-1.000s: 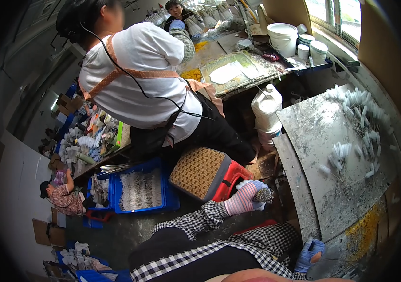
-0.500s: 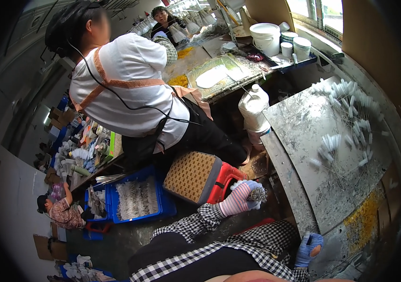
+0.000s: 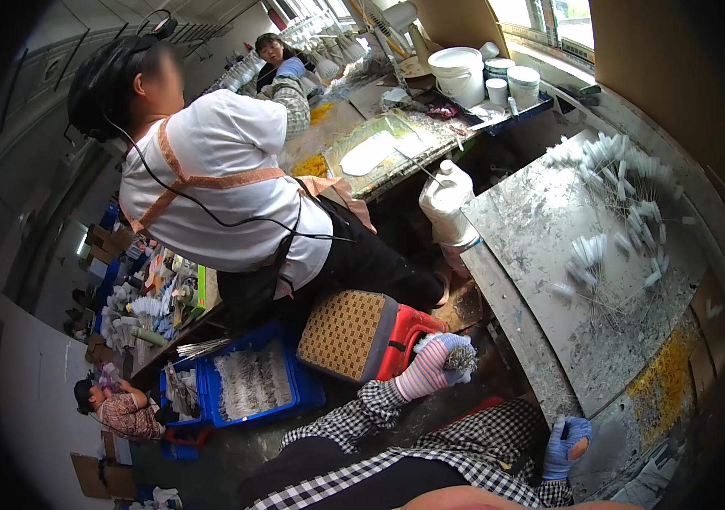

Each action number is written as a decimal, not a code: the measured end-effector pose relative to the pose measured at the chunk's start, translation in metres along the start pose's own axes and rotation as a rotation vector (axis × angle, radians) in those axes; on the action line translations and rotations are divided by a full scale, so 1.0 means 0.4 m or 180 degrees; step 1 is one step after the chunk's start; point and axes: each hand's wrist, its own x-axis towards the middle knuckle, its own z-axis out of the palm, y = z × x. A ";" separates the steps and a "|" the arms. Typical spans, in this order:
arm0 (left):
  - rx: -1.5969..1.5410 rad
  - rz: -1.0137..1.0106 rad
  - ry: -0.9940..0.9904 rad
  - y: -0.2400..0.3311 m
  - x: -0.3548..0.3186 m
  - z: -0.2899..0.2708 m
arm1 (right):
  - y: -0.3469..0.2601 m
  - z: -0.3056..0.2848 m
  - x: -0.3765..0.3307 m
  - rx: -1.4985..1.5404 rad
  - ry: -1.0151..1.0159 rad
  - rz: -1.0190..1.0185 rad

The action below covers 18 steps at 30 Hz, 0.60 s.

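My left hand [image 3: 427, 374], in a pink-and-blue striped glove, is closed around a bundle of thin wire stems [image 3: 462, 358]. Grey wire ends poke out on its right side, and white tufts show along the upper edge of the fist. Lower right, my right hand [image 3: 566, 449] wears a blue glove and has its fingers curled beside the near edge of the grey worktable [image 3: 520, 319]; a brownish patch shows at the fingers. Whatever it may hold is hidden. Many white-tipped wire pieces [image 3: 588, 255] lie in loose clusters on that table.
A red stool with a checked brown seat [image 3: 350, 334] stands left of my left hand. Blue crates [image 3: 294, 387] of white pieces sit on the floor. A co-worker in a white shirt [image 3: 218, 170] stands at another bench. A white jug [image 3: 447, 204] and white buckets [image 3: 458, 75] are beyond.
The whole view has shifted slightly, with the bench and worktable now further left. The hand in a blue glove at the far bench has risen. My two hands keep nearly the same pose.
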 end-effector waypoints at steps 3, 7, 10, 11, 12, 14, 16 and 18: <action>0.0149 0.0211 0.0052 -0.016 0.010 -0.008 | 0.019 0.009 -0.014 -0.0063 -0.0041 0.0121; -0.0055 0.0092 -0.0041 -0.002 0.012 -0.014 | 0.025 0.013 -0.011 -0.0044 -0.0057 0.0071; 0.0097 0.0102 -0.0011 -0.020 0.007 -0.018 | -0.001 0.013 0.001 -0.0036 -0.0027 0.0035; 0.0107 0.0079 -0.0013 -0.024 0.005 -0.019 | -0.015 0.006 0.006 -0.0025 -0.0037 0.0011; 0.0103 0.0074 -0.0012 -0.029 0.003 -0.019 | -0.022 0.001 0.008 -0.0015 -0.0047 -0.0016; 0.0063 0.0032 0.0027 -0.036 -0.001 -0.018 | -0.009 0.006 0.003 -0.0059 -0.0033 -0.0034; 0.0082 0.0048 0.0028 -0.031 0.004 -0.016 | -0.009 0.007 0.005 -0.0103 -0.0010 -0.0053; 0.0102 0.0059 0.0031 -0.019 0.011 -0.017 | -0.017 0.005 0.005 -0.0054 0.0059 -0.0037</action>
